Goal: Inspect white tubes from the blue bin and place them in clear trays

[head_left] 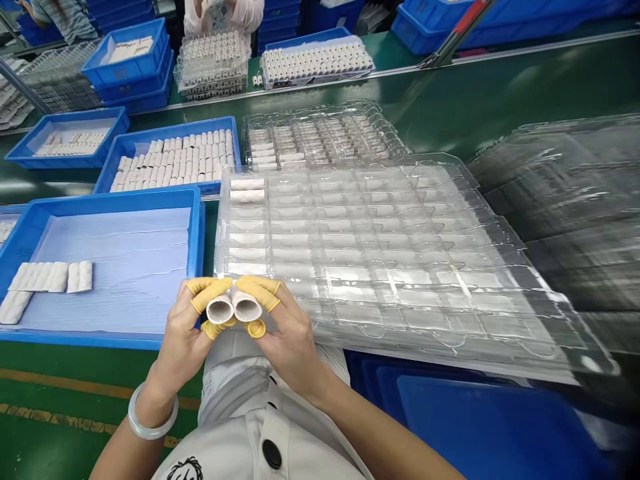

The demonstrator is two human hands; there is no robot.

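Close to my body, my left hand (184, 328) pinches a short white hollow tube (220, 311), its open end facing me. A second white tube (248, 308) is gripped by my right hand (289, 332); the two tubes touch side by side. Yellow finger covers sit on thumbs and fingertips of both hands. Just beyond them lies a clear plastic compartment tray (345, 243). Two white pieces (247, 190) rest in its far left compartments. On my left, a blue bin (113, 200) lined with paper holds several white tubes (45, 277) at its left side.
Behind stands a blue bin (235, 143) full of white tubes, beside another filled clear tray (325, 137). Stacked clear trays (560, 220) rise on the right. Blue crates (475, 413) sit below the tray. Across the bench is a co-worker (245, 17) behind piled trays.
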